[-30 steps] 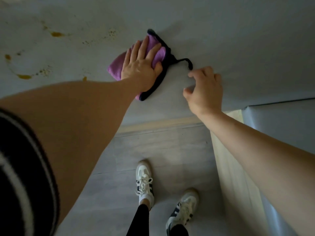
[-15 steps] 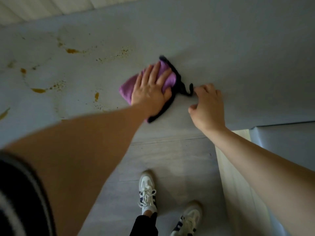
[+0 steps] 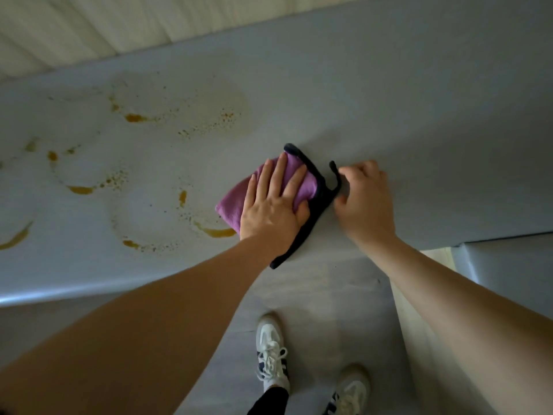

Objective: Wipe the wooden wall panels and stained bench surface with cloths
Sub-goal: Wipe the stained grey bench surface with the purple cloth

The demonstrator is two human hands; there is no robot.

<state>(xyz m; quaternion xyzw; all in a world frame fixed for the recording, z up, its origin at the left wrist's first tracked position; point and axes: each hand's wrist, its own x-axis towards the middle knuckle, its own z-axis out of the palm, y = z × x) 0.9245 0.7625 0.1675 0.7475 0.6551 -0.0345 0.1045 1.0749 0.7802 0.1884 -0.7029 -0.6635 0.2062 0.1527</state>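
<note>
Tabletop [image 3: 389, 94]: grey, carrying amber stains [image 3: 134, 175] at left; wooden panels [image 3: 89, 22] along the top.
Cloth [image 3: 294, 175]: purple, lying at centre.
Left hand [image 3: 270, 208]: fingers pressing flat on the cloth.
Right hand [image 3: 366, 202]: fingers curling, pinching the cloth's dark edge.
Change: view is tilting up, showing more stains.

purple cloth [image 3: 294, 179] | folded, black-edged | flat on stained grey bench [image 3: 389, 100]

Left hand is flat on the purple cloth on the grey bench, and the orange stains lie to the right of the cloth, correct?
Not quite. The head view shows the left hand flat on the purple cloth on the grey bench, but the orange stains lie to the cloth's left, not its right.
</note>
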